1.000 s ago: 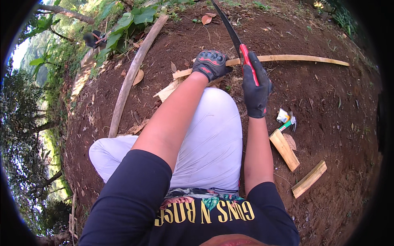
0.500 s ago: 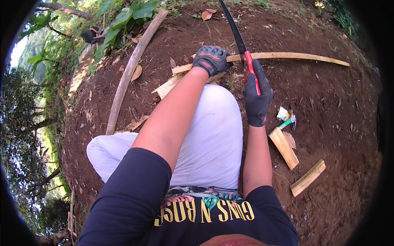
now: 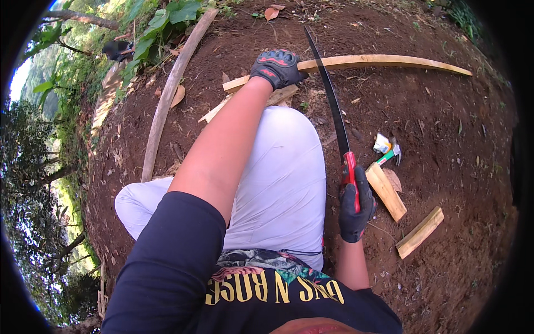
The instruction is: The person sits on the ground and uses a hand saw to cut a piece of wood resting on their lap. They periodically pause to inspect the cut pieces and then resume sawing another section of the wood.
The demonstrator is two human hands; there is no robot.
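Observation:
A long wooden strip (image 3: 384, 59) lies crosswise over the dirt, and my gloved left hand (image 3: 276, 68) is closed around it toward its left end. In my gloved right hand (image 3: 357, 206) is a pruning saw (image 3: 335, 106) with a red handle and a long dark blade. The blade points away from me and crosses the strip just right of my left hand. Under the strip, near my left hand, lie pale split wood pieces (image 3: 281, 96), partly hidden by my forearm and knee.
A long pole (image 3: 177, 83) lies on the left. To the right are two short wood pieces (image 3: 386, 192) (image 3: 420, 232), a green-handled hammer (image 3: 387, 156) and a white-and-yellow packet (image 3: 382, 143). Leafy plants (image 3: 167, 25) grow at the upper left, where another person (image 3: 115, 50) is far off.
My right hand has drawn the saw back toward me, so its handle is now well below the strip and the blade's far part lies at it. My left hand keeps its grip.

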